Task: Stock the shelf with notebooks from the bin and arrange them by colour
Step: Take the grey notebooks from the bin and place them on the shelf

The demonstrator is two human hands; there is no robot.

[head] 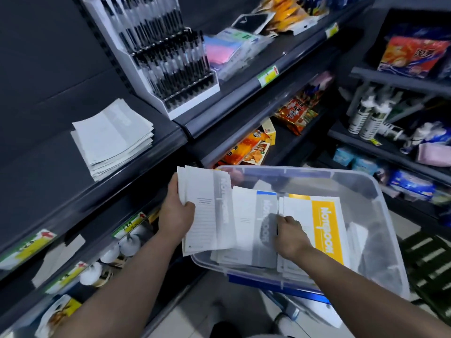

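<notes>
L hand [176, 215] grip: thumb on top, fingers under, clamped on a small batch of grey notebooks [207, 211] held fanned over the bin's 9 o'clock rim. R hand [290, 234] is down in the bin [366, 191], fingertips closed on the edge of a grey notebook [264, 225] just where it meets the yellow notebook [324, 228]; looks like a pinch on the grey one's edge, tho whether it's fully gripped or just sliding I can't tell.

Outward: more notebooks lie under both in the bin, incl. a blue edge [266, 192] peeking out at 12 o'clock of the grey one. The bin is clear plastic w/ a blue base rim, sitting near the shelves at waist level. On the shelf [48, 179] at 10 o'clock from the hands, a stack of grey notebooks [112, 140] already lies flat, well apart from the pen rack [166, 57] at 12.

Step, by my read: sorting, pulling greys out of the mixed bin to build the L-hand batch. Stocking is early; only grey is on the shelf, yellow and blue not yet.

Next move needs: lift the grey clear w/o dragging the yellow along, pass it to the L batch, square the edges, then set the lot on the grey stack.
</notes>
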